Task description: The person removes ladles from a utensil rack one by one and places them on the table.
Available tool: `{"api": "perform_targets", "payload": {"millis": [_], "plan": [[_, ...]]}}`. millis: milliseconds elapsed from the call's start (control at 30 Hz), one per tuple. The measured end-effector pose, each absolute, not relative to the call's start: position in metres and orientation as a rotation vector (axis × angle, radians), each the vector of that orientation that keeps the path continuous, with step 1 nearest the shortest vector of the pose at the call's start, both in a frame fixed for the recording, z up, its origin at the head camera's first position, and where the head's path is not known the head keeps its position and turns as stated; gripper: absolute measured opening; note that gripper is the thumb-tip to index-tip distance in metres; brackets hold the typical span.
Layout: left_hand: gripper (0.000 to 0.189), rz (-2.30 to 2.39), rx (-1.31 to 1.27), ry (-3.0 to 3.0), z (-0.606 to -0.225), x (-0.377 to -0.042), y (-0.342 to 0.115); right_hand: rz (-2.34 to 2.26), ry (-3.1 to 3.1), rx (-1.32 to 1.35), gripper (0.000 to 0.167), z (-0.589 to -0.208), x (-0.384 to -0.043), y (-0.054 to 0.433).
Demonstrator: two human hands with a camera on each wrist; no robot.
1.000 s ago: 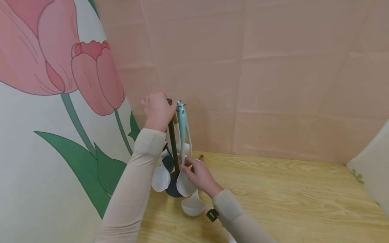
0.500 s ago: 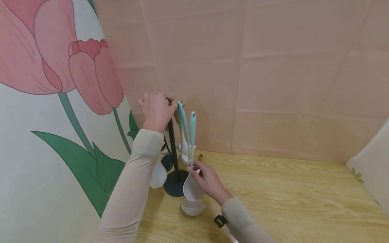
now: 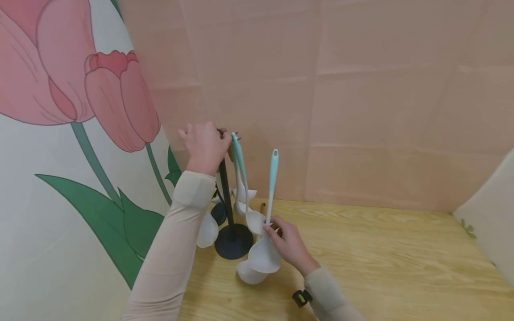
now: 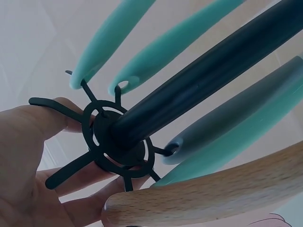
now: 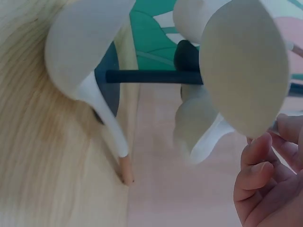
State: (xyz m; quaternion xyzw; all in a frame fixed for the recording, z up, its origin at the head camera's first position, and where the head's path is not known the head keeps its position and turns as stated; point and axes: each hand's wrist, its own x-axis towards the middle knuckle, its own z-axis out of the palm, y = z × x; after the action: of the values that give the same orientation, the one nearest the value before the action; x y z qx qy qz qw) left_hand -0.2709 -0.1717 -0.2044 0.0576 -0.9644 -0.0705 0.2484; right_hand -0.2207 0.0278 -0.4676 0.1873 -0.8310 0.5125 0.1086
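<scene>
My left hand (image 3: 205, 149) grips the top of a black utensil stand (image 3: 234, 243); in the left wrist view its thumb and fingers are about the hooked ring (image 4: 98, 153). My right hand (image 3: 291, 245) pinches a white ladle (image 3: 264, 256) just above its bowl, the turquoise handle (image 3: 273, 171) pointing up. This ladle is off the hooks, right of the stand. In the right wrist view its bowl (image 5: 244, 66) hides part of the pole. Other turquoise-handled utensils (image 3: 241, 160) still hang from the hooks, beside a grey handle (image 4: 227, 113) and a wooden handle (image 4: 203, 189).
Another white ladle (image 5: 80, 47) with a wooden handle end (image 5: 126, 170) lies on the wood-grain table (image 3: 381, 258), close to the stand's base. A pink wall covering (image 3: 361, 111) is behind, and a tulip-printed wall (image 3: 80, 200) stands close on the left.
My right hand has lifted the turquoise-handled ladle off the stand and carried it right, clear of the other utensils. My left hand stays on the stand's top.
</scene>
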Motion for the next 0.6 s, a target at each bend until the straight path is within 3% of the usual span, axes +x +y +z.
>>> {"api": "perform_targets", "payload": {"millis": [200,600], "plan": [[0.045,-0.222,0.143,-2.626,-0.204,-0.270,-0.173,1.577,-2.461,0.451,0.010,-0.480,-0.221,0.037],[0.046,-0.261,0.104,-2.607,-0.206,-0.270,-0.174,1.639,-2.550,0.238,0.014,-0.502,-0.223,0.046]]}}
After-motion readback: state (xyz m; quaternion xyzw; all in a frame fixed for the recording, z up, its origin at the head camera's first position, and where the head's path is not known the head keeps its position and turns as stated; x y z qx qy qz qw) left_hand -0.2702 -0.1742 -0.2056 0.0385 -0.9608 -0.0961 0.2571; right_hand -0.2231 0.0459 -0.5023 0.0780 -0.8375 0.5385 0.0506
